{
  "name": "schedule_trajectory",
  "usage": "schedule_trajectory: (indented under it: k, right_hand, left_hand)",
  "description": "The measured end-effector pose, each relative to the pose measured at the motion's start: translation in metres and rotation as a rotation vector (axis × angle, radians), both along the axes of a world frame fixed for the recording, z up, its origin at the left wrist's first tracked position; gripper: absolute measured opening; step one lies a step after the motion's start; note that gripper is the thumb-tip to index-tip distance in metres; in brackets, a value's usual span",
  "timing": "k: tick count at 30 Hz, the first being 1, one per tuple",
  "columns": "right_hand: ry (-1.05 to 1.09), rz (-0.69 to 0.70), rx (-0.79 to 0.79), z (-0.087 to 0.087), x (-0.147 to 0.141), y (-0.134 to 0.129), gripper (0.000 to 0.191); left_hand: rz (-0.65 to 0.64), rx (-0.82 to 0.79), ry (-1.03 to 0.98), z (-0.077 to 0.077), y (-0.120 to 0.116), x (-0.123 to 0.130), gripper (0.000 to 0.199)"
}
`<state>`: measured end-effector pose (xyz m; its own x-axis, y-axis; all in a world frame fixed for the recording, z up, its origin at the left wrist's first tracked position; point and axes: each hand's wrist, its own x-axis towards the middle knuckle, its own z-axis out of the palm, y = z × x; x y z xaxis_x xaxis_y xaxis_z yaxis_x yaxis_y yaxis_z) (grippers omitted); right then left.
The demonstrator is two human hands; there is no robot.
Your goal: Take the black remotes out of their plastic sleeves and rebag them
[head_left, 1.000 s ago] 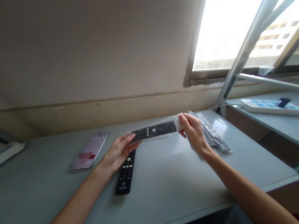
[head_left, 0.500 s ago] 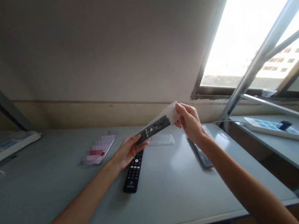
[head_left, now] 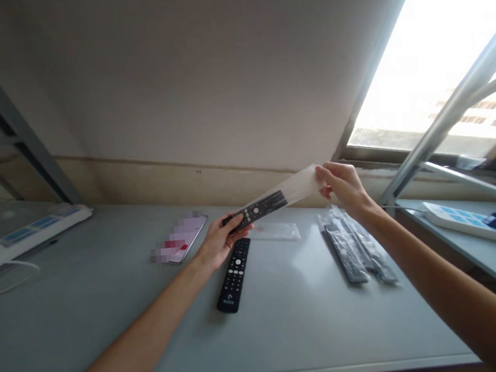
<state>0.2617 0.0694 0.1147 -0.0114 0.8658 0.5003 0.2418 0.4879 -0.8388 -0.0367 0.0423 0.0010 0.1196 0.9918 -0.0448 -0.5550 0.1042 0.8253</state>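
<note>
A black remote (head_left: pixel 261 207) is partly inside a thin translucent plastic sleeve (head_left: pixel 302 186), tilted up to the right above the desk. My left hand (head_left: pixel 222 240) grips its lower left end, thumb on top. The far end of the sleeve is pinched in my right hand (head_left: pixel 343 186), well beyond the remote's tip. Below my left hand, a second black remote (head_left: pixel 234 277) with white buttons lies bare on the desk. Behind it a flat clear sleeve (head_left: pixel 276 231) rests on the desktop. Several remotes in clear plastic (head_left: pixel 347 255) lie under my right forearm.
On the grey desk (head_left: pixel 287 339), a phone (head_left: pixel 181 241) with a blurred screen lies to the left. White power strips stand at the far left (head_left: pixel 43 230) and far right (head_left: pixel 472 223), with metal frame bars beside them. A wall and window are behind.
My right hand has moved right, away from my left, and more of the sleeve stretches past the remote's tip. The view has shifted, showing more of the wrapped remotes.
</note>
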Motion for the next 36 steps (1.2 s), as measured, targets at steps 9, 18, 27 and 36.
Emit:
schedule_trajectory:
  k: [9, 18, 27, 36]
  right_hand:
    - [0.105, -0.206, 0.032, -0.082, 0.005, 0.004, 0.047]
    - [0.298, -0.185, -0.048, -0.119, -0.006, 0.002, 0.046]
    - [0.267, -0.145, -0.047, -0.127, -0.006, -0.002, 0.046]
    - [0.276, -0.162, -0.133, -0.138, -0.01, -0.002, 0.055]
  left_hand:
    - [0.182, 0.096, 0.101, -0.005, 0.004, 0.001, 0.044]
    - [0.405, 0.16, 0.22, -0.004, 0.005, 0.0, 0.051]
    - [0.518, 0.149, 0.268, -0.002, 0.01, -0.001, 0.041]
    - [0.558, 0.16, 0.286, -0.004, 0.01, 0.0, 0.038]
